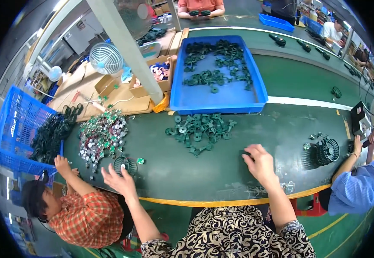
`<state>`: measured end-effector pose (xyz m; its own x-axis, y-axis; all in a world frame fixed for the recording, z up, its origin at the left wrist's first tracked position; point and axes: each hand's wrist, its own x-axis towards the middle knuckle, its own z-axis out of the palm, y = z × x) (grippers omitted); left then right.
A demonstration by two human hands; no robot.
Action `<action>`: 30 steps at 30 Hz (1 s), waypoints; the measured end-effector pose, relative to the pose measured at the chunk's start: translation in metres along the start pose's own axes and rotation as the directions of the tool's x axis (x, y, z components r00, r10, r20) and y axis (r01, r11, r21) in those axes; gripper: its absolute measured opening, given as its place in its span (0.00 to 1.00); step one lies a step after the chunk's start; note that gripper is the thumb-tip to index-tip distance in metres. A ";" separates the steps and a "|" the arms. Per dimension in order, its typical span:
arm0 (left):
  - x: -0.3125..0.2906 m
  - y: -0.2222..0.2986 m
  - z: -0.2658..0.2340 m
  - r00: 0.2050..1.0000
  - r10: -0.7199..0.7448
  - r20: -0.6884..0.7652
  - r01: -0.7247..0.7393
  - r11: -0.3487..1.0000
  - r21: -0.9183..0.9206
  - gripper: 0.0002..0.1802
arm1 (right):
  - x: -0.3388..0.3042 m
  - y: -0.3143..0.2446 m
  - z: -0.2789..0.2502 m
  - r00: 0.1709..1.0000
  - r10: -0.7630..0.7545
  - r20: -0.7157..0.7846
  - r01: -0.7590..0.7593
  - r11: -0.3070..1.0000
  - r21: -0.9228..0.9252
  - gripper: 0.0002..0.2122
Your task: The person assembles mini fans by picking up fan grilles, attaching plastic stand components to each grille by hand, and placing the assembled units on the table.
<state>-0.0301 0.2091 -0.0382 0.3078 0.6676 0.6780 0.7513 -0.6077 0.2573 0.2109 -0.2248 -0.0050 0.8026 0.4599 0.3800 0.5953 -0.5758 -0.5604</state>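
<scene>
My left hand (pixel 121 181) hovers over the table's near edge with its fingers spread. Just beyond its fingertips lies a round dark wire-like fan guard (pixel 131 165), partly covered by the hand. Beside that guard sits a small bright green part (pixel 140 161). My right hand (pixel 261 164) is over the green tabletop (pixel 187 176) on the right, thumb and fingers apart and slightly bent; I see nothing held in it. Farther out, between the hands, a loose heap of dark green plastic parts (pixel 202 131) lies in front of a blue tray (pixel 262 101).
A pile of small silver and green pieces (pixel 103 135) is on the left, near a blue crate (pixel 13 129) of dark parts. Stacked round guards (pixel 326 151) stand at right. Co-workers sit on both sides, one in a plaid sleeve (pixel 94 202). A grey post (pixel 126 47) rises beyond the table.
</scene>
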 end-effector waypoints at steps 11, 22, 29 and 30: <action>-0.028 0.002 -0.018 0.869 0.043 0.493 0.195 0.885 -0.422 0.11 | 0.060 -0.008 0.061 0.976 0.214 -0.045 -0.217 0.973 -0.084 0.14; -0.121 0.174 -0.116 0.168 0.660 0.732 0.510 0.578 -0.638 0.29 | 0.056 0.023 0.062 0.956 0.279 -0.094 -0.249 0.937 0.245 0.09; -0.101 0.182 -0.114 0.552 0.694 0.462 0.035 0.535 -0.844 0.43 | 0.023 0.027 0.020 0.979 0.036 -0.200 -0.039 0.999 -0.009 0.07; -0.097 0.182 -0.113 0.570 0.708 0.417 -0.085 0.556 -0.827 0.45 | 0.017 0.026 0.016 0.981 -0.077 -0.178 0.057 0.992 -0.117 0.08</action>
<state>0.0108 -0.0151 0.0203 0.9508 0.1294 0.2814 -0.0916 -0.7505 0.6545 0.2393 -0.2207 -0.0247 0.7484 0.3751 0.5470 0.6402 -0.6239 -0.4481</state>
